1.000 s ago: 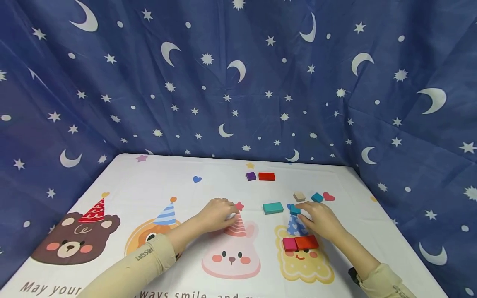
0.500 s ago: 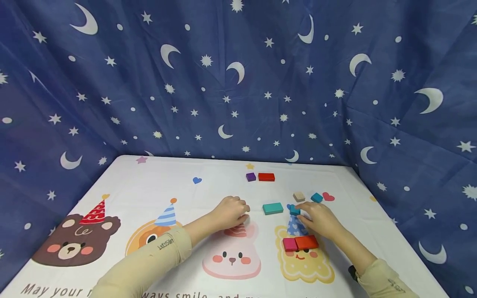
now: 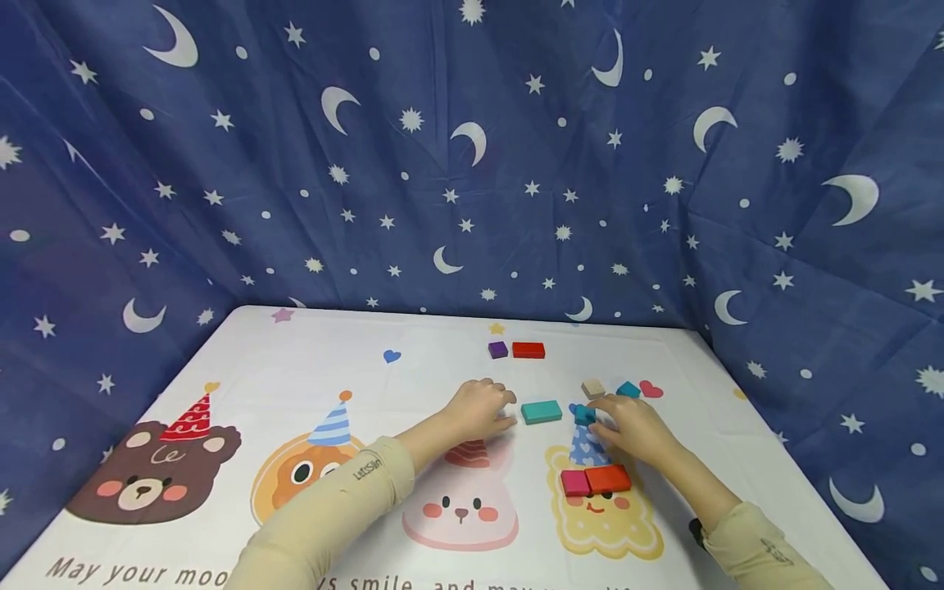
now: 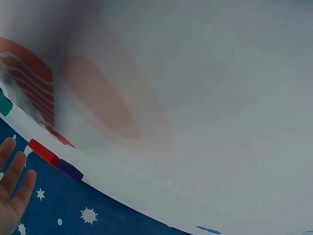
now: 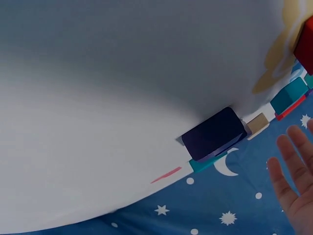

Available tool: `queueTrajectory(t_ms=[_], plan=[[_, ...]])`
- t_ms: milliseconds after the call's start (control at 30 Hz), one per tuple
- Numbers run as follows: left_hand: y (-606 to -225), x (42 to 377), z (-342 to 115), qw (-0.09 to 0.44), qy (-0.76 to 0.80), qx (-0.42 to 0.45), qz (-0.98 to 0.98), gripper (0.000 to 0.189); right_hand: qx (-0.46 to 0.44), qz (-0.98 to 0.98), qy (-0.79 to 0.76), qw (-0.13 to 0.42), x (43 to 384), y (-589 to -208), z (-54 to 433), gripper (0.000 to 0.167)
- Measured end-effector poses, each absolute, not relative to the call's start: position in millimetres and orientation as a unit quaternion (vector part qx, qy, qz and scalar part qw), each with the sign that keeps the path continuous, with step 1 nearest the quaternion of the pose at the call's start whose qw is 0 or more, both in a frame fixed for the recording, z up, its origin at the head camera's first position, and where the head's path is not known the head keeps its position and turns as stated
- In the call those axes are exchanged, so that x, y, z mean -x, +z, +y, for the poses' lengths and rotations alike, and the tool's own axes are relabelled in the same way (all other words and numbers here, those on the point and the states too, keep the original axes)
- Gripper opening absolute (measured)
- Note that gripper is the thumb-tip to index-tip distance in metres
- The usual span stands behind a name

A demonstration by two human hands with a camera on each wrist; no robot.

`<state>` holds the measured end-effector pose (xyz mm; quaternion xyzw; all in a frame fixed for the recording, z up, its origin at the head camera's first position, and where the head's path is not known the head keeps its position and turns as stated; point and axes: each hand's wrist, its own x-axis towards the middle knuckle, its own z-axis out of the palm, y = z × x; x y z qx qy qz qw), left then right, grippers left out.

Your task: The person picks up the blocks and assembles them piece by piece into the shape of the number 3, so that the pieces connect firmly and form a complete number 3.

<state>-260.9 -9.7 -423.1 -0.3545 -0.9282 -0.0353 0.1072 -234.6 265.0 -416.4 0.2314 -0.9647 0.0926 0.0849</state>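
In the head view, my left hand [image 3: 475,414] is over the rabbit's party hat with its fingers parted. Just beyond its fingertips lies a long teal block [image 3: 542,412]; a small gap separates them. My right hand [image 3: 637,430] pinches a small blue block [image 3: 583,415] between thumb and index finger. The right wrist view shows that hand's other fingers [image 5: 291,166] straight. A dark navy block [image 5: 215,134] stands close to the right wrist camera; in the head view the right hand or forearm hides it. In the left wrist view, the left fingers [image 4: 17,178] look relaxed.
Near the right hand lie a beige block [image 3: 593,388] and another blue block [image 3: 628,389]. Closer to me, a pink block [image 3: 575,483] touches a red block [image 3: 608,478]. Farther back are a purple block [image 3: 497,350] and a red block [image 3: 528,351]. A starry curtain [image 3: 413,213] borders the white tablecloth [image 3: 354,348].
My left hand has moved right, from beside the rabbit's hat to close by the teal block, and its fingers have parted. The right hand stays at the small blue block.
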Motion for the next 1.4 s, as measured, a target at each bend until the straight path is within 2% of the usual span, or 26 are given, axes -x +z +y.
queueTrajectory(t_ms=[300, 567, 933, 1100, 1400], plan=[[-425, 269, -1, 0.053, -0.057, 0.333, -0.94, 0.04, -0.218, -0.968, 0.101, 0.066, 241, -417, 265, 0.039], [-432, 274, 9, -0.005, -0.102, 0.311, -0.945, 0.056, -0.19, -0.974, 0.119, 0.017, 245, -421, 265, 0.045], [-431, 275, 25, -0.063, -0.186, 0.289, -0.937, 0.053, -0.18, -0.975, 0.128, -0.001, 257, -424, 263, 0.042], [-432, 275, 28, -0.065, -0.193, 0.251, -0.946, 0.054, -0.178, -0.976, 0.128, -0.006, 260, -424, 261, 0.04], [-434, 274, 33, -0.049, -0.197, 0.23, -0.952, 0.04, -0.179, -0.973, 0.144, -0.02, 262, -429, 262, 0.039]])
